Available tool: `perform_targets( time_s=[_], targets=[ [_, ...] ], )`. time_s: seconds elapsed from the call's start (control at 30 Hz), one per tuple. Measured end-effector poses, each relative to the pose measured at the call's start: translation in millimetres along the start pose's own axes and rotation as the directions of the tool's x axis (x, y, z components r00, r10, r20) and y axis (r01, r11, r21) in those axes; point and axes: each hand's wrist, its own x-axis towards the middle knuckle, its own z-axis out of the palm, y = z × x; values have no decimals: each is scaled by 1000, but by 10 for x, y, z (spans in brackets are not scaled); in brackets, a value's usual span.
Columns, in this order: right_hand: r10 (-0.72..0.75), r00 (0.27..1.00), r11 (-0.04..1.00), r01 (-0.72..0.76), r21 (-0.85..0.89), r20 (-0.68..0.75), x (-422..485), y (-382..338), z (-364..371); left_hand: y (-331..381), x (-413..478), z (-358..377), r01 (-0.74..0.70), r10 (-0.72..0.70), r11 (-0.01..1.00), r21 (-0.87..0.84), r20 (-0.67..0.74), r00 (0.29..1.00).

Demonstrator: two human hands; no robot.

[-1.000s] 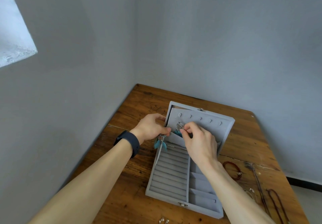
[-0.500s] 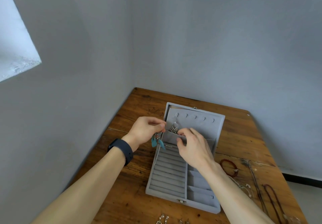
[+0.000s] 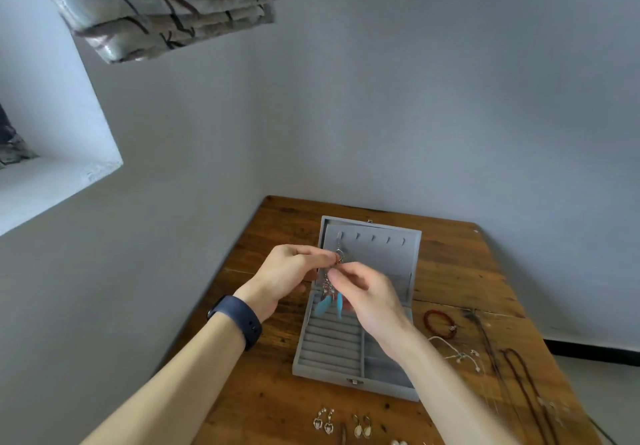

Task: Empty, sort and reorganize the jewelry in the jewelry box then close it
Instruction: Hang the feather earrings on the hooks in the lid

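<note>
Left hand (image 3: 289, 273) and right hand (image 3: 369, 297) pinch feather earrings (image 3: 329, 302) at jewelry box (image 3: 384, 257) lid; other pieces (image 3: 323, 422) wait on tabletop (image 3: 450, 264).

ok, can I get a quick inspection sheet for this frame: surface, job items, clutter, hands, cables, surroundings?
Surface: wooden table, worn, set in a wall corner.
Job's things: grey jewelry box open, lid upright, visible slots empty; feather earrings held in front of the lid; red bracelet, bead chain and cord necklaces right of the box; silver earring pair and pale-stone earring pair in front of it.
Clutter: nothing seen.
Grippers: left hand pinches the earrings' top; right hand pinches them lower.
Cables: nothing seen.
Surroundings: grey wall, window ledge, patterned curtain.
</note>
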Motion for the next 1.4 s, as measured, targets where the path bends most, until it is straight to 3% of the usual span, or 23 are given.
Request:
perform_targets(
  time_s=[0.13, 0.3, 0.6, 0.7, 0.8, 0.97, 1.1, 1.4],
  targets=[
    [-8, 999, 1000, 7, -12, -44, -140, 8, -40, -57, -112, 97, -10, 9, 1000, -16, -58, 998],
    [35, 996, 992, -26, 120, -80, -242, -7, -111, -132, -160, 264, -59, 57, 998, -13, -81, 995],
    [57, 988, 998, -57, -1, -142, -7, 182, -233, -191, 56, 367, -77, 77, 997, -1, 11, 997],
    [90, 979, 996, -85, 34, -183, 203, 239, -271, -284, 295, 312, -138, 136, 990, -13, -125, 983],
    [137, 965, 989, -122, 79, -222, 472, 275, -301, -379, 618, 225, -121, 167, 978, 170, -292, 942],
    [144, 962, 989, -150, -8, -231, 940, 331, -207, -436, 1036, 176, -105, 164, 961, 256, -224, 961],
    [143, 962, 983, -164, -76, -232, 1162, 334, -108, -495, 1197, 155, -34, 42, 996, 88, -90, 995],
    [176, 927, 970, -221, -102, -332, 1247, 276, 37, -649, 1154, 106, -180, 192, 977, 117, -101, 976]
  ],
)
